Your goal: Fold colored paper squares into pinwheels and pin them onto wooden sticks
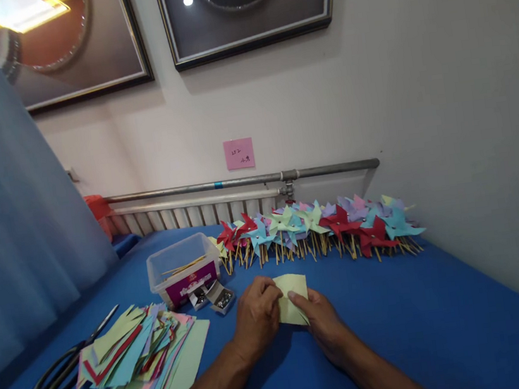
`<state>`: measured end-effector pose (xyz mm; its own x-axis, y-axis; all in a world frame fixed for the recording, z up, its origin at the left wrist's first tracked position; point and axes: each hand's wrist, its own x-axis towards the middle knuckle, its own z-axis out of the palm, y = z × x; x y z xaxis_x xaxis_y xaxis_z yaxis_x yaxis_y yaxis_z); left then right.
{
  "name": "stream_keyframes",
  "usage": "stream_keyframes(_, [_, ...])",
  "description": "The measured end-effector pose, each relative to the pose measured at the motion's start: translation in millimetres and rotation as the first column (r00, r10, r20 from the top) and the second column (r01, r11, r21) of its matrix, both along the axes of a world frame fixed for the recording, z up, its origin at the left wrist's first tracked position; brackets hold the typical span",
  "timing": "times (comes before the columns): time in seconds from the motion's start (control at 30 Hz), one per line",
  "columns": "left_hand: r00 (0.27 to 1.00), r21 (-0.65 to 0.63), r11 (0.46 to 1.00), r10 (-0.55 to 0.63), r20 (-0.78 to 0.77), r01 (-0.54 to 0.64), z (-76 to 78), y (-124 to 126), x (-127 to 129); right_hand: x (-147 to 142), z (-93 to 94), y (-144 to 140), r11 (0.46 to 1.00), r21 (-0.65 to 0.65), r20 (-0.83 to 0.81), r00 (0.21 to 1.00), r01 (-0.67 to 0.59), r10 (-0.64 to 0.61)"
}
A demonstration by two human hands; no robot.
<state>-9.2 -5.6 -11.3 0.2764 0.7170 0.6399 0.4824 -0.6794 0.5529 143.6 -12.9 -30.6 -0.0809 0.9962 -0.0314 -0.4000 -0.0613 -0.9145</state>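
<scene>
Between my two hands is a pale yellow square of paper [290, 283], held up above the blue cloth. My left hand [258, 309] is closed at the paper's left edge, its fingers curled. From the right, my right hand [321, 317] grips the same sheet, thumb on its face and fingers behind. Whether the left fingers hold anything besides the paper is hidden. Just left of my left hand lie two small open boxes, the nearer one [222, 297] containing shiny metal pins or tacks.
Many paper pinwheels [311, 223] on sticks lie along the back. A clear plastic tub [172, 257] holds thin sticks. Cut coloured paper [140, 357] is piled at left beside black-handled scissors [73, 359]. A wall with a pipe [192, 189] stands behind; a blue curtain [14, 188] hangs left.
</scene>
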Motion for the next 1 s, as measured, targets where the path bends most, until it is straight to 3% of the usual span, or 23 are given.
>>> stream_keyframes(0.17, [0.999,-0.028,0.999,-0.045,0.014,0.046,4.8,-4,0,3,-3.2,6,0.998,0.003,0.052,0.997,0.06,-0.06])
stream_keyframes(0.27, [0.986,-0.113,0.992,-0.043,0.158,0.062,9.0,-5,2,7,-1.7,10,0.991,0.049,0.134,0.982,0.125,-0.131])
stream_keyframes(0.33, [0.965,-0.212,0.977,0.03,0.261,0.027,9.6,-3,3,10,1.6,10,0.984,0.088,0.196,0.966,0.152,-0.167])
stream_keyframes(0.43, [0.929,-0.445,0.895,0.147,0.34,0.022,5.5,4,5,11,7.1,5,0.979,0.147,0.3,0.936,0.145,-0.184])
stream_keyframes(0.53, [0.902,-0.621,0.768,0.147,0.406,0.154,-1.8,11,6,10,9.4,0,0.978,0.192,0.374,0.915,0.085,-0.153])
stream_keyframes(0.63, [0.871,-0.652,0.719,0.137,0.472,0.24,-8.2,15,8,9,8.6,-1,0.975,0.218,0.412,0.903,0.033,-0.123])
stream_keyframes(1.0, [0.824,-0.679,0.684,0.204,0.529,0.267,-10.4,15,11,8,4.7,1,0.987,0.16,0.408,0.909,0.014,-0.079])
